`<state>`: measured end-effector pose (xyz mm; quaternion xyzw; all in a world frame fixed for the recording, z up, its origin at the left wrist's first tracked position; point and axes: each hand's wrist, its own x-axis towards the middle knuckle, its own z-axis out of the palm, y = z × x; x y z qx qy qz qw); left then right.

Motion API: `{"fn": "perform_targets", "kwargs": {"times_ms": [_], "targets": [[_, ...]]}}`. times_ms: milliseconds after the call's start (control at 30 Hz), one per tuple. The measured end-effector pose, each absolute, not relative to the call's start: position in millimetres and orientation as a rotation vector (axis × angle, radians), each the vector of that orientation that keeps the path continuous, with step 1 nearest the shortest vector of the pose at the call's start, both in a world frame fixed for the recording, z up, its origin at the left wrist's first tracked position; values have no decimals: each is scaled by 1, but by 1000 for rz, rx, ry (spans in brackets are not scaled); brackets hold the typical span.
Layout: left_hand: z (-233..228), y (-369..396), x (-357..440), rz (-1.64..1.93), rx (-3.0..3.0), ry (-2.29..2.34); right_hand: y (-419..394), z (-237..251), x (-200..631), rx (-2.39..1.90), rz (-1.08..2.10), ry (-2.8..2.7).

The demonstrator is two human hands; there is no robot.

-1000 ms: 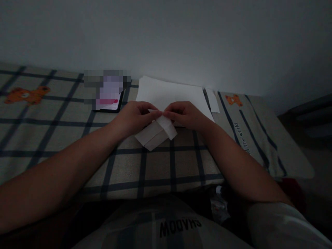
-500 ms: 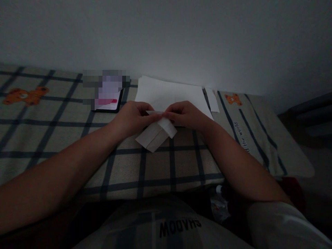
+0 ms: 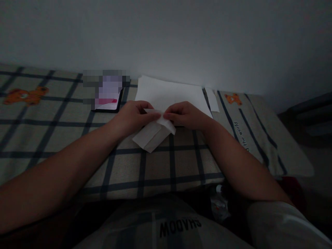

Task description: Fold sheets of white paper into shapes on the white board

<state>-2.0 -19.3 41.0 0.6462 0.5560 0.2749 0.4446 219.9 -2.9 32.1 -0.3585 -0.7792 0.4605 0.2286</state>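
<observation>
A folded piece of white paper [image 3: 151, 136] is held up in front of me, with creased layers fanning down toward the lower left. My left hand [image 3: 136, 116] pinches its upper left part between thumb and fingers. My right hand [image 3: 183, 114] grips the paper's upper right part, thumb and fingertips close to those of the left. The fingertips hide the middle of the fold. Behind both hands lie white paper sheets [image 3: 168, 88], flat on the checked cloth [image 3: 155, 169].
A phone [image 3: 107, 95] with a lit screen, partly blurred out, stands at the left of the sheets. To their right lies a narrow paper strip [image 3: 212, 100]. The wall [image 3: 166, 41] rises behind the cloth. A clear plastic bottle [image 3: 220, 205] shows below the front edge.
The folded paper has turned slightly, its lower end shifting a little left. The thumbs are slightly farther apart. Phone, sheets and strip have stayed put.
</observation>
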Motion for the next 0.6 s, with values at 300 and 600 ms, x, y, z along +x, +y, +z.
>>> {"fn": "perform_targets", "kwargs": {"times_ms": [300,600], "targets": [[36,-17,-3,722,1485,1358,-5,33,220,-1100,1254,-2112],[44,-22,1,838,1235,1237,0,26,220,-1016,1189,-1979]]}}
